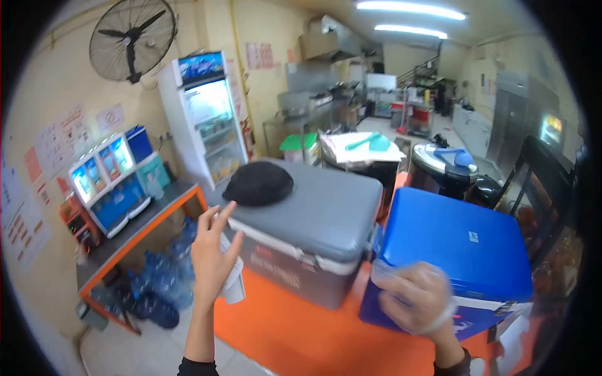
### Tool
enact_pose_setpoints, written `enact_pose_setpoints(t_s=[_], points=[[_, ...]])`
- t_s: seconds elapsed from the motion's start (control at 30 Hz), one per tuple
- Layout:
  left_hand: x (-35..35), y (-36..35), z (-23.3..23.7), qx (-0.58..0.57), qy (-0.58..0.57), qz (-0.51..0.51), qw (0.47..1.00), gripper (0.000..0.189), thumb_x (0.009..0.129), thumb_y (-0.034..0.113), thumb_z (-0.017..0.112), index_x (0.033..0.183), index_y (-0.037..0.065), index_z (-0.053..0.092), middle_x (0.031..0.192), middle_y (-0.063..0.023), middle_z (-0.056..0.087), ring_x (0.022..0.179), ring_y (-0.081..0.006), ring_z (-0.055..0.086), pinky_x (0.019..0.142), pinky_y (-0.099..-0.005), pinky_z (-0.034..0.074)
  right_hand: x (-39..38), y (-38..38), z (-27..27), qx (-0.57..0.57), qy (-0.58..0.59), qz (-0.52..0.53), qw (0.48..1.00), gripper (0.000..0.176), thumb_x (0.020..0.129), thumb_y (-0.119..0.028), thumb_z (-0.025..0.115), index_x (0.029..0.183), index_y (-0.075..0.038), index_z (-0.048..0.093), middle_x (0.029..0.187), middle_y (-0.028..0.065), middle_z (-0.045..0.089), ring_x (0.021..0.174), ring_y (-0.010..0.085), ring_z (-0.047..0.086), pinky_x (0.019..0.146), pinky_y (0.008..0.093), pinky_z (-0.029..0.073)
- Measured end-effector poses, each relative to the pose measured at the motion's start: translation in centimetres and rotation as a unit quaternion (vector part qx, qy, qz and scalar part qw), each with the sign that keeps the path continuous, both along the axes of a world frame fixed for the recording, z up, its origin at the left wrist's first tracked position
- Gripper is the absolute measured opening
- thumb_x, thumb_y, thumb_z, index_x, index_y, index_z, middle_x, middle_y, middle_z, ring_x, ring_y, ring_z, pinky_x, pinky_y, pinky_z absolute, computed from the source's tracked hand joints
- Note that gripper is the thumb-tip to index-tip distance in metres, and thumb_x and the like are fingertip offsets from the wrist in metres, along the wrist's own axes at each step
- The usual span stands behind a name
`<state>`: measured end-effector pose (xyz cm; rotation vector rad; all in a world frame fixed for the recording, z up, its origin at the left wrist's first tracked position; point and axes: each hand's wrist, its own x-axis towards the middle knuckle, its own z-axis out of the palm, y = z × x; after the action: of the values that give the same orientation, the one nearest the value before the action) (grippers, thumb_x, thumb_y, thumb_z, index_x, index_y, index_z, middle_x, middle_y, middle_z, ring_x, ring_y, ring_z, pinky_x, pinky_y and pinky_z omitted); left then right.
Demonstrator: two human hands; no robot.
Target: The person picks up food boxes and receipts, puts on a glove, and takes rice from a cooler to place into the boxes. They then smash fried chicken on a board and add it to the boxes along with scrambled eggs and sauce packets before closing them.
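Observation:
My left hand (213, 254) is bare and raised, its fingers spread with nothing between them. Just behind it, partly hidden, is a white and grey cylindrical object (235, 288) at the edge of the orange table. A clear plastic glove covers my right hand (417, 297), whose fingers curl inward; I cannot tell what is in them. That hand overlaps the front of a blue cooler box (458, 241) with its lid down. To its left stands a grey cooler box (313, 203), also lidded, with a black cap (258, 183) on top.
Both coolers rest on the orange table (276, 335). Left are a drinks dispenser (110, 178) on a counter, water bottles (163, 276) beneath, and a glass-door fridge (207, 119). Behind are a round metal pot (442, 166) and a white board (357, 147) with a teal item.

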<state>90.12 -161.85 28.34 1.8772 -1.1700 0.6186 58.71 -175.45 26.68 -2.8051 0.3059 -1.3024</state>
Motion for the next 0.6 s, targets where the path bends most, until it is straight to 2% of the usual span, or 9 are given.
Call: enact_pose_setpoints(t_s=[0.03, 0.13, 0.2, 0.3, 0.33, 0.43, 0.5, 0.57, 0.6], points=[[3.5, -1.7, 0.1, 0.023, -0.01, -0.005, 1.0, 0.054, 0.075, 0.021, 0.07, 0.127, 0.021, 0.055, 0.128, -0.0141, 0.05, 0.106, -0.0334, 0.057, 0.087, -0.0393, 0.047, 4.9, -0.3, -0.4, -0.006, 0.004, -0.024, 1.0, 0.032, 0.067, -0.02, 0.073, 0.097, -0.011, 0.065, 0.09, 0.0061, 0.063, 0.079, 0.0256, 0.06, 0.066, 0.0363, 0.045], [10.1, -5.5, -0.3, 0.12, 0.008, -0.045, 0.992, 0.063, 0.073, 0.029, 0.072, 0.132, 0.024, 0.05, 0.129, -0.0134, 0.049, 0.099, -0.0342, 0.061, 0.085, -0.0416, 0.049, 14.8, -2.9, -2.3, -0.062, 0.101, -0.106, 0.987, 0.042, 0.068, -0.029, 0.073, 0.108, -0.019, 0.062, 0.098, 0.0042, 0.06, 0.086, 0.0237, 0.058, 0.071, 0.0363, 0.045], [12.6, -7.5, -0.6, 0.226, -0.062, -0.12, 0.965, 0.077, 0.066, 0.044, 0.076, 0.135, 0.026, 0.046, 0.131, -0.0108, 0.049, 0.091, -0.0355, 0.063, 0.081, -0.0433, 0.051, 17.3, -3.3, -2.9, -0.093, 0.162, -0.163, 0.969, 0.05, 0.069, -0.034, 0.072, 0.115, -0.023, 0.059, 0.102, 0.0028, 0.058, 0.089, 0.0223, 0.057, 0.073, 0.0361, 0.045], [17.5, -10.5, -2.7, 0.294, -0.142, -0.206, 0.922, 0.09, 0.057, 0.06, 0.075, 0.134, 0.025, 0.046, 0.126, -0.0149, 0.051, 0.081, -0.0344, 0.066, 0.071, -0.0415, 0.053, 18.1, -4.8, -1.8, -0.036, 0.247, -0.139, 0.958, 0.054, 0.068, -0.039, 0.072, 0.119, -0.027, 0.057, 0.1, 0.0025, 0.057, 0.086, 0.0223, 0.056, 0.069, 0.0369, 0.047], [17.2, -10.4, -1.9, 0.343, -0.12, -0.208, 0.908, 0.097, 0.053, 0.064, 0.076, 0.135, 0.024, 0.045, 0.125, -0.012, 0.051, 0.088, -0.0357, 0.064, 0.075, -0.0435, 0.052, 18.3, -4.9, -1.8, -0.082, 0.249, -0.127, 0.957, 0.055, 0.067, -0.042, 0.072, 0.119, -0.028, 0.057, 0.098, 0.0025, 0.057, 0.084, 0.0215, 0.056, 0.066, 0.0367, 0.047], [17.8, -10.4, -1.7, 0.317, -0.197, -0.24, 0.896, 0.103, 0.049, 0.063, 0.078, 0.135, 0.018, 0.044, 0.121, -0.014, 0.053, 0.081, -0.033, 0.066, 0.069, -0.0399, 0.053, 18.5, -5.4, -2.0, -0.162, 0.251, -0.119, 0.947, 0.058, 0.067, -0.047, 0.07, 0.12, -0.028, 0.058, 0.097, 0.0029, 0.057, 0.081, 0.0189, 0.056, 0.057, 0.0354, 0.048], [18.4, -11.1, -0.1, 0.323, -0.213, -0.251, 0.887, 0.094, 0.049, 0.057, 0.08, 0.127, 0.015, 0.049, 0.118, -0.0102, 0.054, 0.081, -0.0318, 0.065, 0.068, -0.0401, 0.052, 18.4, -5.6, 0.3, -0.271, 0.217, -0.134, 0.928, 0.046, 0.07, -0.043, 0.067, 0.111, -0.023, 0.063, 0.093, 0.0017, 0.057, 0.075, 0.0175, 0.056, 0.056, 0.0345, 0.046], [20.2, -13.1, 1.7, 0.236, -0.269, -0.208, 0.91, 0.081, 0.049, 0.05, 0.081, 0.116, 0.015, 0.054, 0.112, -0.0077, 0.056, 0.08, -0.0304, 0.064, 0.068, -0.0415, 0.05, 18.8, -6.0, 3.8, -0.241, 0.216, -0.18, 0.929, 0.04, 0.07, -0.033, 0.069, 0.107, -0.019, 0.065, 0.091, 0.0025, 0.058, 0.072, 0.0184, 0.056, 0.056, 0.0335, 0.045], [20.6, -14.2, 4.1, 0.226, -0.262, -0.219, 0.912, 0.071, 0.05, 0.047, 0.08, 0.109, 0.014, 0.056, 0.105, -0.0072, 0.059, 0.08, -0.0298, 0.063, 0.069, -0.0419, 0.049, 19.2, -6.8, 5.0, -0.264, 0.131, -0.218, 0.93, 0.041, 0.07, -0.029, 0.069, 0.109, -0.02, 0.064, 0.091, 0.0028, 0.058, 0.075, 0.0202, 0.057, 0.058, 0.0357, 0.046]])
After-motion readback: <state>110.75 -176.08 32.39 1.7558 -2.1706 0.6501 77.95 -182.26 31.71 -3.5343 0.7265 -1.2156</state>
